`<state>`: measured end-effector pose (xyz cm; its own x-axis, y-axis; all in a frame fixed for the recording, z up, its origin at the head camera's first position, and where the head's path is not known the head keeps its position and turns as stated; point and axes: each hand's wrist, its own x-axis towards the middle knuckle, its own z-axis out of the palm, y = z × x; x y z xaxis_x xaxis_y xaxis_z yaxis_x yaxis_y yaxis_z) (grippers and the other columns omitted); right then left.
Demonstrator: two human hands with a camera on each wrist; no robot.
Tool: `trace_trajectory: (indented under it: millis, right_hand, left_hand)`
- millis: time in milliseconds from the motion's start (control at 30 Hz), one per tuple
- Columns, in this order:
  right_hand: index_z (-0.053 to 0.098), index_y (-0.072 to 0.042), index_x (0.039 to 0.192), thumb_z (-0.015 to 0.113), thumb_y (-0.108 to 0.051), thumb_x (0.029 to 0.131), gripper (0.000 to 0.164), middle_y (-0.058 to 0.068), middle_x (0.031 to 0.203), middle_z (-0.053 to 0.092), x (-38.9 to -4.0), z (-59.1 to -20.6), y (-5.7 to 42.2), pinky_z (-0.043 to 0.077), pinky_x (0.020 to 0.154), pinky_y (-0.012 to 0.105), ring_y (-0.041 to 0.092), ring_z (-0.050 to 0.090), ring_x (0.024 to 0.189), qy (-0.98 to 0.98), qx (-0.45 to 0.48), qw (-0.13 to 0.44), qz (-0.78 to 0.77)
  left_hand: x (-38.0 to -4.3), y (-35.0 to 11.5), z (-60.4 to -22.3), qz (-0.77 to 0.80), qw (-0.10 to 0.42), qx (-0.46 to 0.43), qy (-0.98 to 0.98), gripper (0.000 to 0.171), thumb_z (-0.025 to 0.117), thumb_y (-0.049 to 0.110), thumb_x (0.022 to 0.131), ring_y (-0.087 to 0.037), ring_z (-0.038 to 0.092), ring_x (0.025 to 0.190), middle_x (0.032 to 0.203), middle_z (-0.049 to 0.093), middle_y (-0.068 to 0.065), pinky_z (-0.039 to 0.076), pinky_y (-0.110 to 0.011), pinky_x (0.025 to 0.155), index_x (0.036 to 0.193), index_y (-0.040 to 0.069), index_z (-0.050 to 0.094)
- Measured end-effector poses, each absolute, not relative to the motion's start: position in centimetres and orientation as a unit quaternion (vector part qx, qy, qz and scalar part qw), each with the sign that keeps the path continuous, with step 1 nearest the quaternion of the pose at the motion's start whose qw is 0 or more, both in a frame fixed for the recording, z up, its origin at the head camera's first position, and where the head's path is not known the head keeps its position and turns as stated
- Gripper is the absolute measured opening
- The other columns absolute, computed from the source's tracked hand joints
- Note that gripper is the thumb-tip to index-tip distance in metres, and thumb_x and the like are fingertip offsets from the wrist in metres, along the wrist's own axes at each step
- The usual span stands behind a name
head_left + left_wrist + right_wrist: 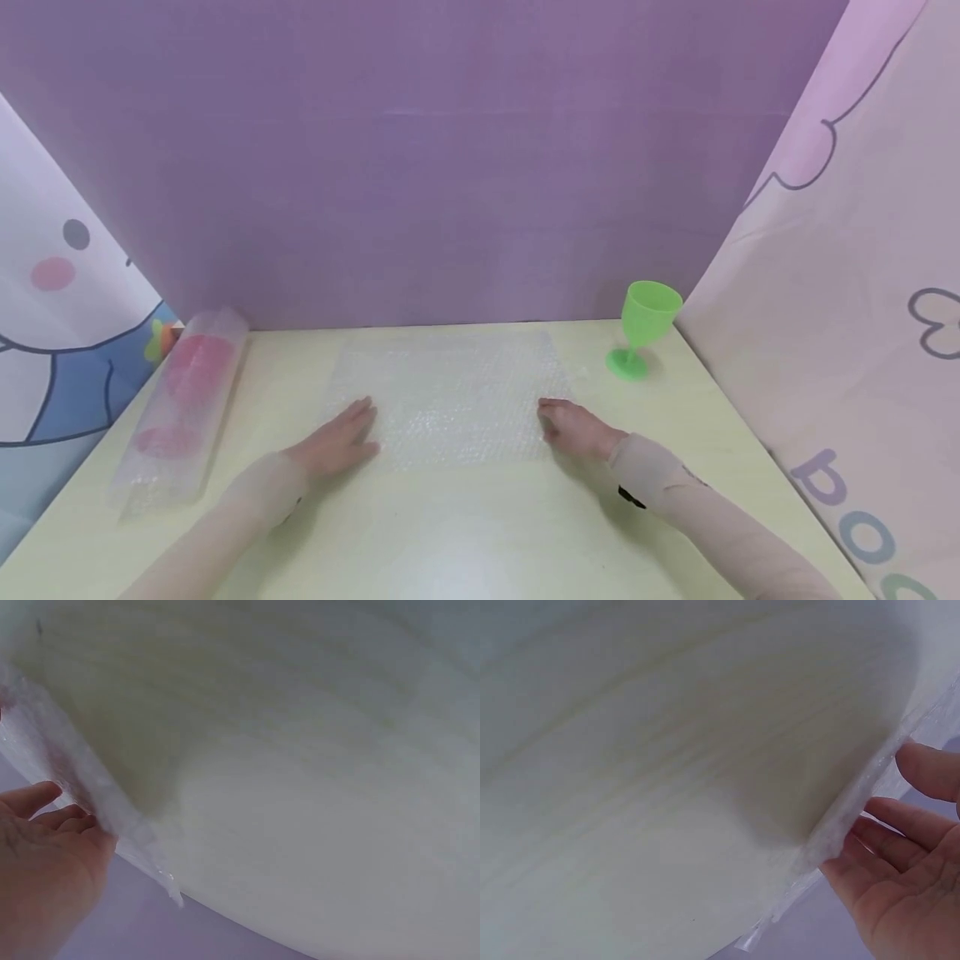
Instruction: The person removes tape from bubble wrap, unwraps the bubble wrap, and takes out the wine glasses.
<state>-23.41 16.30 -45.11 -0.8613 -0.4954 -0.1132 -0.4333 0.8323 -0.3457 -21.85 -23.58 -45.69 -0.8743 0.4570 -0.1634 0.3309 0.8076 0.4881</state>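
Observation:
A clear sheet of bubble wrap lies flat in the middle of the pale table. My left hand touches its left edge, fingers fairly straight and the thumb apart. At the opposite edge is my right hand, its fingers reaching over the wrap and slightly bent. In the left wrist view, the left hand has its fingertips against the edge of the wrap. The right wrist view has the right hand touching the wrap's edge, thumb and fingers spread apart.
At the far left lies a bubble-wrapped bundle with pink inside. A bright green plastic goblet stands upright at the back right of the table. A purple backdrop rises behind, with printed cloth at the sides.

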Motion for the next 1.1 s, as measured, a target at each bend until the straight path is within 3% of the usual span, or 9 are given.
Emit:
trace_trajectory:
  millis: [500,933,1100]
  right_hand:
    - [0.048,0.014,0.122,0.062,-0.003,0.082,0.046,0.027,0.133,0.045,-24.8,-45.6,16.7,0.032,0.108,0.047,0.041,0.041,0.125,0.956,-0.225,0.084,-0.17]
    - [0.054,0.011,0.114,0.061,-0.001,0.081,0.037,0.028,0.133,0.045,-25.6,-45.2,16.9,0.031,0.108,0.048,0.042,0.041,0.124,0.956,-0.216,0.085,-0.179]
    - [0.05,0.012,0.12,0.061,0.0,0.08,0.043,0.028,0.133,0.045,-25.8,-45.4,16.8,0.031,0.108,0.048,0.043,0.04,0.125,0.954,-0.209,0.086,-0.197]
  left_hand:
    - [-24.3,-22.9,-46.7,0.214,0.134,0.211,0.944,0.062,0.041,0.029,0.096,-0.041,0.007,0.139,0.151,0.009,-0.024,0.008,-0.052,0.114,0.142,-0.007,0.02]
    - [-25.4,-22.6,-47.1,0.215,0.118,0.218,0.945,0.06,0.042,0.027,0.096,-0.042,0.009,0.138,0.15,0.012,-0.026,0.009,-0.054,0.113,0.141,-0.008,0.023]
    - [-25.7,-22.9,-47.3,0.223,0.122,0.213,0.943,0.061,0.042,0.028,0.096,-0.041,0.008,0.138,0.15,0.011,-0.025,0.007,-0.054,0.113,0.142,-0.007,0.022]
